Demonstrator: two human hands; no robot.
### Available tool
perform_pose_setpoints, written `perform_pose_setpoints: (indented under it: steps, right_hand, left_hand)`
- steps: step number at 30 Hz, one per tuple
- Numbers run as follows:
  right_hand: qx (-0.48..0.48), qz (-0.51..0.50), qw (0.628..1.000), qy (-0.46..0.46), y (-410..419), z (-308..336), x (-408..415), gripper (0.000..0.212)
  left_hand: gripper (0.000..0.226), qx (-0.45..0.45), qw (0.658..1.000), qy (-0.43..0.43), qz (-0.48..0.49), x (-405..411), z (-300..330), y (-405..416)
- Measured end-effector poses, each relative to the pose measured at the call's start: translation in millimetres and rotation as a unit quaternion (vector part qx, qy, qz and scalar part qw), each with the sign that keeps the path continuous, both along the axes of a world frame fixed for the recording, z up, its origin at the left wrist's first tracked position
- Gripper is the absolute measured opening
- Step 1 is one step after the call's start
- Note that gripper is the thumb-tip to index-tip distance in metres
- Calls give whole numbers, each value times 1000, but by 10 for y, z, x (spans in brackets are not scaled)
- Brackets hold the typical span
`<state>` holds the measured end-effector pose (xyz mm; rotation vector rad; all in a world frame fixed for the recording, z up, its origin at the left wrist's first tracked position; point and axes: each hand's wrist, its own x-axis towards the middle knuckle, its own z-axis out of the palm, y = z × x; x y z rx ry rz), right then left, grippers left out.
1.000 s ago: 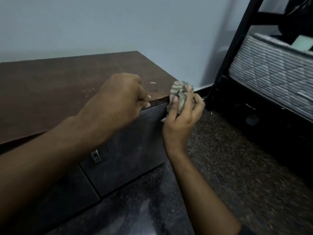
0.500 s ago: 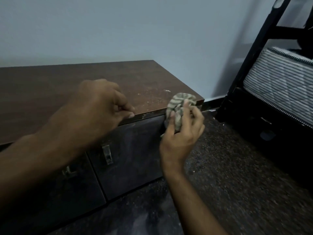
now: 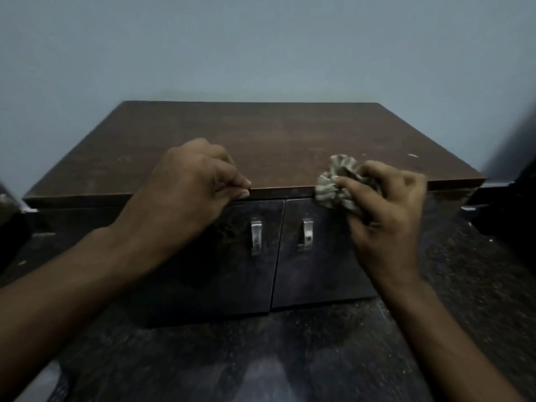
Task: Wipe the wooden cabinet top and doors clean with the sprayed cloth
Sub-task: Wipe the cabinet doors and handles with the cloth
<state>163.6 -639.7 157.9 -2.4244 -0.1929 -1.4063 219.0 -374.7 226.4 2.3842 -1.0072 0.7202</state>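
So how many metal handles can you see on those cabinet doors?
2. One handle sits near the top inner edge of the left door, the other handle mirrors it on the right door. The arms hide parts of both doors, so more could exist.
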Motion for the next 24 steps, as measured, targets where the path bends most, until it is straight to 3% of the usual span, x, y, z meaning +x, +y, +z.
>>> perform_pose_setpoints:
  steps: [5,13,20,24]
  right_hand:
    - [-90,86,992,16,632,164,153,20]
    - [-45,37,998,35,379,169,41,24]
    - [-137,104,982,74,1319,348,309,19]
    - [-147,103,980,85,1149,352,256,18]
  left_hand:
    - [8,-4,1000,-24,18,-28,-31,232]
    - [11,12,996,-28,79,-86,-76,777]
    - [13,16,993,-42,109,-155,-106,954]
    - [14,3,991,-38,132,-207,-107,1172]
